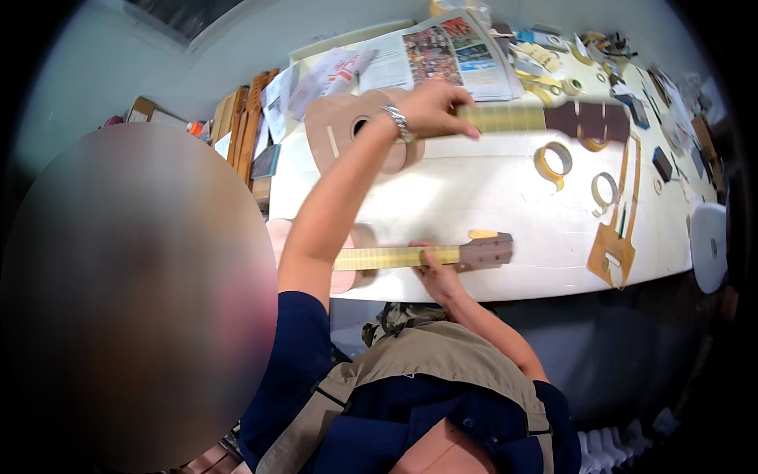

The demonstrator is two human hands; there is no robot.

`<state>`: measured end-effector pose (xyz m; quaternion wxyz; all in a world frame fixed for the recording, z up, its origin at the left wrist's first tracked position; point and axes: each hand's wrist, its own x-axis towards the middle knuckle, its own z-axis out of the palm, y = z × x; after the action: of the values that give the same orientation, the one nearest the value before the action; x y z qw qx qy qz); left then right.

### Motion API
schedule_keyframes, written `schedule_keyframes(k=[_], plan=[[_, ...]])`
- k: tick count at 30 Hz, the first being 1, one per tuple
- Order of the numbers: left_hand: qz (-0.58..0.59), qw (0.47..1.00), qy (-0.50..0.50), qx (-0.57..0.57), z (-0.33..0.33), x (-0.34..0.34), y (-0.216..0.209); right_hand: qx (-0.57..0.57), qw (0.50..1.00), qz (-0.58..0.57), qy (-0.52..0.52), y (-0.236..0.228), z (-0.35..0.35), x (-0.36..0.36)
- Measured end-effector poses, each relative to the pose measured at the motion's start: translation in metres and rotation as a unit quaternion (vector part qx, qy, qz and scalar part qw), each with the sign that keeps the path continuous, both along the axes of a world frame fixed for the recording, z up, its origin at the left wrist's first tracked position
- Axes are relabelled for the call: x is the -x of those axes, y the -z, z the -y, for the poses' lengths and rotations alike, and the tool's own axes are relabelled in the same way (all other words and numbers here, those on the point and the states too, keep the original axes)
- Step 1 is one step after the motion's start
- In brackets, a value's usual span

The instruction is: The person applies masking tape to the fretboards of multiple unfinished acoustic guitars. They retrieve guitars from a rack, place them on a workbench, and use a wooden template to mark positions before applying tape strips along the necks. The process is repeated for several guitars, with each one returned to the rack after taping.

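Two unfinished, pale wooden ukuleles lie one beyond the other over the white table. My left hand (430, 110) reaches across to the far ukulele (328, 122) and is closed round its neck near the body. That ukulele has a round soundhole, a yellowish fretboard and a dark brown headstock, smeared by motion. At the table's front edge, my right hand (438, 276) grips the neck of the near ukulele (379, 258) just below its headstock, thumb across the yellowish fretboard. My left forearm hides part of both bodies. A small yellow piece (483, 234) shows beside the near headstock.
Newspaper (450, 59) and a plastic bag (332, 79) lie at the back. Tape rolls (542, 163) and a brown, long-armed flat piece (604, 249) are at the right. Wooden pieces (251, 118) stand at the left, a white stool (708, 245) at the right edge.
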<state>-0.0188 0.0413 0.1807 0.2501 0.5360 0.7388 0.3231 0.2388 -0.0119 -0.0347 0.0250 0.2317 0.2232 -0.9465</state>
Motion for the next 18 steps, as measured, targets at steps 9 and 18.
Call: schedule_keyframes(k=[9, 18], plan=[[0.176, 0.876, -0.224, -0.390, 0.206, 0.033, -0.054, -0.215, 0.821, -0.398, 0.347, -0.199, -0.076, -0.001], [0.065, 0.811, -0.280, -0.510, 0.210, -0.056, -0.054, -0.441, 0.755, -0.417, 0.249, -0.301, 0.005, 0.110]])
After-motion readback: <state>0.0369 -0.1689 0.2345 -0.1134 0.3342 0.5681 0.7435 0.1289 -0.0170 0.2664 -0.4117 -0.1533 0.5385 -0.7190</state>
